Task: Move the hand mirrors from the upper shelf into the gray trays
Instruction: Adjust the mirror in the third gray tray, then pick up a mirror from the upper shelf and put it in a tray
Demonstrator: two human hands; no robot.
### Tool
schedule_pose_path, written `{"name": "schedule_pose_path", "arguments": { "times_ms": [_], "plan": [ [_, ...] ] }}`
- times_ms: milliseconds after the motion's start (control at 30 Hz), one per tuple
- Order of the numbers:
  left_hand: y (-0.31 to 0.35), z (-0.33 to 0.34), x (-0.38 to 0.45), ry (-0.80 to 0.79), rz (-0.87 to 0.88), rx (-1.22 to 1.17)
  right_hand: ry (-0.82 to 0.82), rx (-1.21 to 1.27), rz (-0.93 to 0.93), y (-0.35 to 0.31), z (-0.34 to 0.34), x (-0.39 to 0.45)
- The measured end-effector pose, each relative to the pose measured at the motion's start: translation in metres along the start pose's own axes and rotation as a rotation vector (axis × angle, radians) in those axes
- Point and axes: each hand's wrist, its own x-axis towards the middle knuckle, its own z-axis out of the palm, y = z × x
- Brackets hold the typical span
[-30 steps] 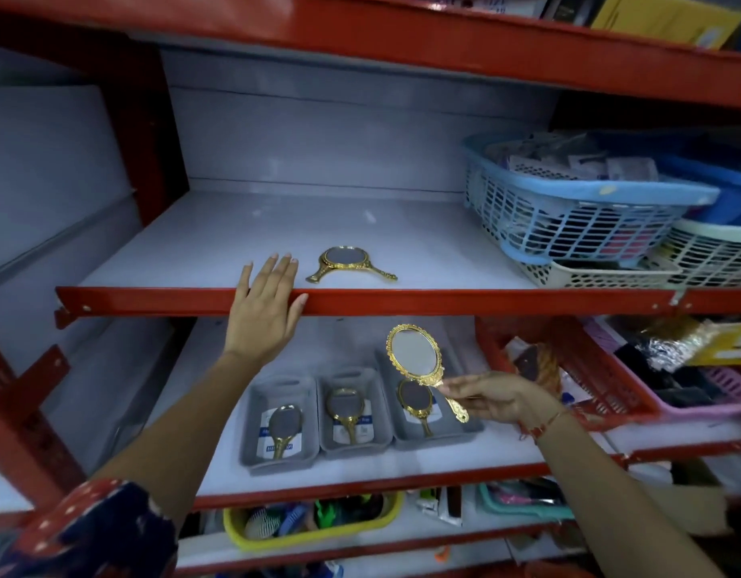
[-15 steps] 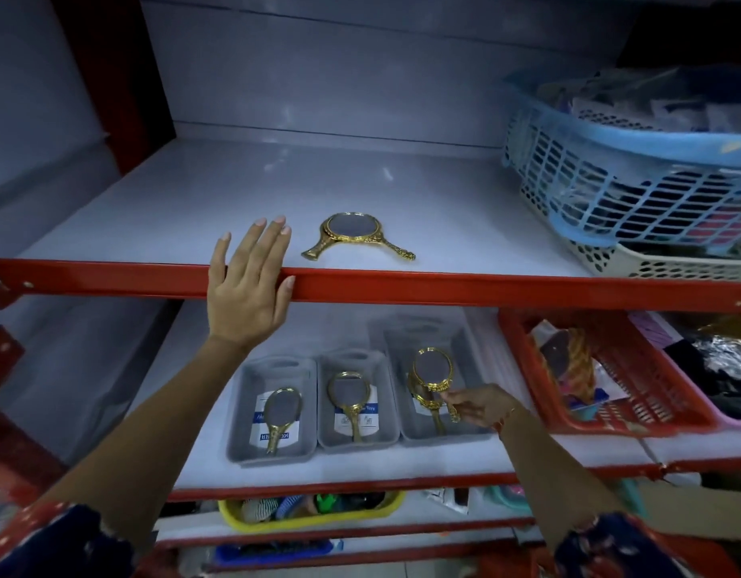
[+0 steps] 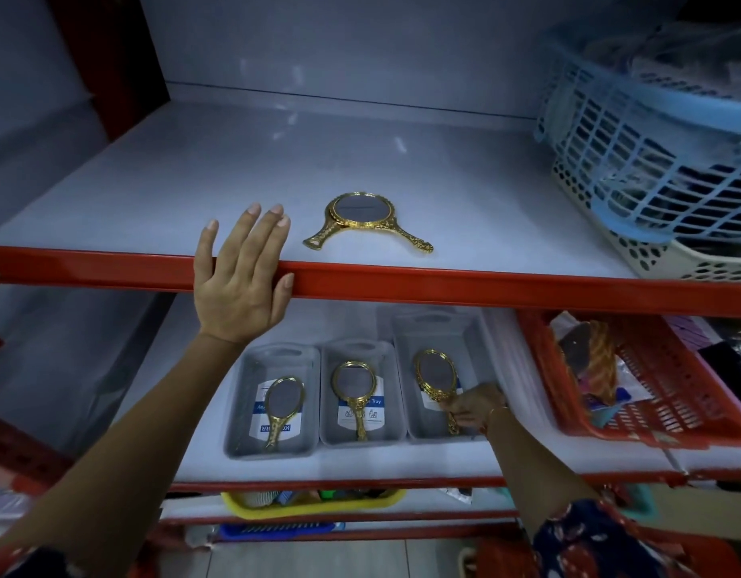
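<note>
R hand [image 3: 470, 406] low in the rt gray tray [image 3: 481, 327], fingertips pinched on the handle of a gold hand mirror [image 3: 436, 376]; that mirror lies inside the tray, glass up, head at 12 o'clock from the hand's grip, handle end poking out at 6. L hand [image 3: 239, 277] spread flat & wide, holding nothing, palm draped over the red front rail of the upper shelf [image 3: 485, 285], fingertips resting on the white shelf surface. At 3 o'clock from those fingertips, just beside but apart: what looks like two gold mirrors stacked [image 3: 362, 219] on the upper shelf, one round head, two handles splaying toward 7 & 5. At 9 o'clock from the R hand, the mid tray [image 3: 356, 348] w/ one mirror [image 3: 355, 394]; further at 9, the lt tray [image 3: 277, 354] w/ one mirror [image 3: 282, 408], both handle-down. At 3 o'clock from R hand, a red basket [image 3: 668, 394] w/ clutter. At 1–2 o'clock, up on the top shelf, a blue basket [image 3: 635, 160] sits atop a cream basket [image 3: 693, 260]. Below, at 6–7, a yellow bin [image 3: 310, 504].
</note>
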Motion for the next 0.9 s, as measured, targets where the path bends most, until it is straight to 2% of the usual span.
{"name": "schedule_pose_path", "arguments": {
  "times_ms": [67, 167, 233, 433, 567, 700, 800, 900],
  "plan": [
    [0.000, 0.000, 0.000, -0.006, -0.004, -0.003, 0.033, 0.004, -0.028, 0.005, 0.000, 0.004],
    [0.001, -0.004, 0.001, -0.026, -0.017, -0.014, 0.142, -0.101, -0.132, -0.002, -0.003, -0.027],
    [0.002, -0.005, 0.002, -0.040, -0.022, -0.025, 0.170, -0.080, -0.198, -0.009, -0.007, -0.048],
    [0.001, -0.017, 0.005, -0.127, -0.060, -0.099, 0.043, 0.079, -0.363, -0.042, -0.026, -0.133],
    [0.004, -0.029, 0.010, -0.228, -0.110, -0.172, -0.136, 0.063, -0.500, -0.077, -0.038, -0.206],
    [0.003, -0.040, 0.013, -0.331, -0.123, -0.215, -0.210, 0.096, -0.693, -0.120, -0.042, -0.262],
    [0.000, -0.046, 0.017, -0.409, -0.110, -0.235, -0.162, 0.122, -0.793, -0.156, -0.038, -0.278],
    [-0.001, -0.051, 0.020, -0.487, -0.120, -0.249, -0.022, 0.116, -0.826, -0.190, -0.030, -0.275]
  ]
}}
